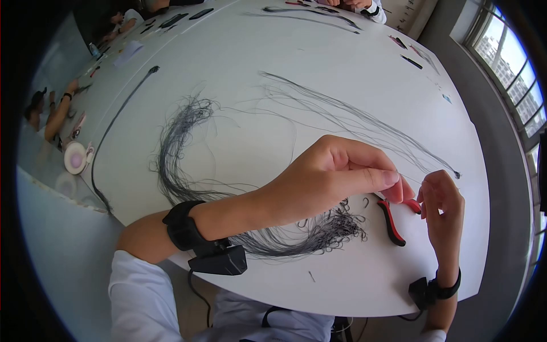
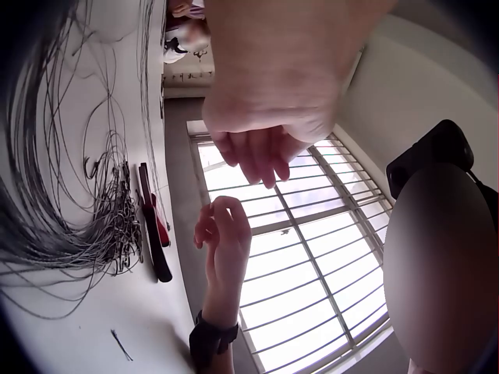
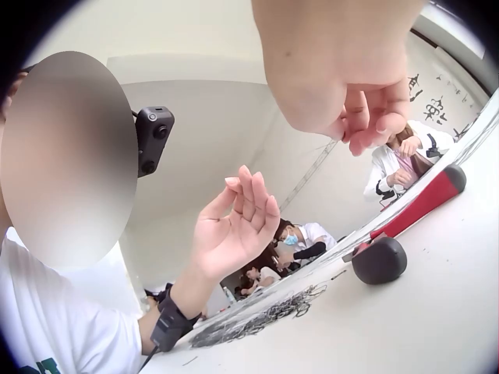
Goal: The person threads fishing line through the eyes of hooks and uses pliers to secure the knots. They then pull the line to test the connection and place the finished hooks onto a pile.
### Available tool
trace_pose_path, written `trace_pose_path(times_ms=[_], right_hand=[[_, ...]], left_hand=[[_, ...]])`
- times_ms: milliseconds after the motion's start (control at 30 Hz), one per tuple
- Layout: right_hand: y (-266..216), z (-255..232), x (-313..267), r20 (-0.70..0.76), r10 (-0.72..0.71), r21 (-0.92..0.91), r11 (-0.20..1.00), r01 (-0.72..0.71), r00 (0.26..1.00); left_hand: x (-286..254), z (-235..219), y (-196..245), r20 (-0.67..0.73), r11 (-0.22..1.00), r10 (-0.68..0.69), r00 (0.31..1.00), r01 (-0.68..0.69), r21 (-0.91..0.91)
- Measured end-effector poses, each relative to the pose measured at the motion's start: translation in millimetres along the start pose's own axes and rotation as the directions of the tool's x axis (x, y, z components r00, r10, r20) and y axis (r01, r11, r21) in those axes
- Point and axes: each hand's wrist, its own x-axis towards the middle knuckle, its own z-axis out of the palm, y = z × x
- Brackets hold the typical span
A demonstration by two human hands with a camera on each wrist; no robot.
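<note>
Above the table's right part, the left hand (image 1: pixel 342 179) has its thumb tip against or very near its index finger. Just right of it is the right hand (image 1: pixel 444 202), fingers bent towards the thumb. Whether either pinches a fine strand cannot be seen; the wrist views show the left hand (image 3: pixel 234 234) and right hand (image 2: pixel 226 249) apart. Red-and-black pliers (image 1: pixel 392 227) lie beneath the hands, partly hidden. A curved bundle of dark strands (image 1: pixel 171 151) runs behind the left forearm to a cluster of hooked ends (image 1: pixel 339 228).
Long loose strands (image 1: pixel 353 108) stretch across the table (image 1: pixel 228 57) to a dark knot at the right. A small dark piece (image 1: pixel 311 276) lies near the front edge. Another long strand (image 1: pixel 119 111) and a round white object (image 1: pixel 75 158) are at the left. Other people sit around the table.
</note>
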Motion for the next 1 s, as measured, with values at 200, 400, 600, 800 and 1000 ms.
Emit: trace_pose_path(times_ms=[200,400,600,800,1000], right_hand=[[2.4,4.6,-1.8,-0.027,-0.061,-0.032,0.998,0.060,0.998],[-4.6,9.3,-4.1,0.078,-0.167,-0.006,0.986,0.168,0.983],[-13.0,15.0,-10.1,0.264,-0.473,-0.052,0.863,0.502,0.840],[-18.7,22.1,-18.0,0.367,-0.594,0.052,0.781,0.622,0.716],[-27.7,12.8,-20.2,0.313,-0.586,0.153,0.808,0.569,0.748]], left_hand=[[0.1,0.3,2.7,0.026,0.999,0.004,1.000,-0.005,0.035],[3.3,-1.2,2.8,-0.064,0.958,-0.105,0.992,0.083,-0.275],[4.2,-3.6,-6.0,-0.186,0.908,-0.094,0.978,0.007,-0.418],[0.1,5.8,-14.3,-0.200,0.955,-0.168,0.965,0.109,-0.276],[-2.5,12.9,-20.6,-0.152,0.972,-0.160,0.975,0.182,0.147]])
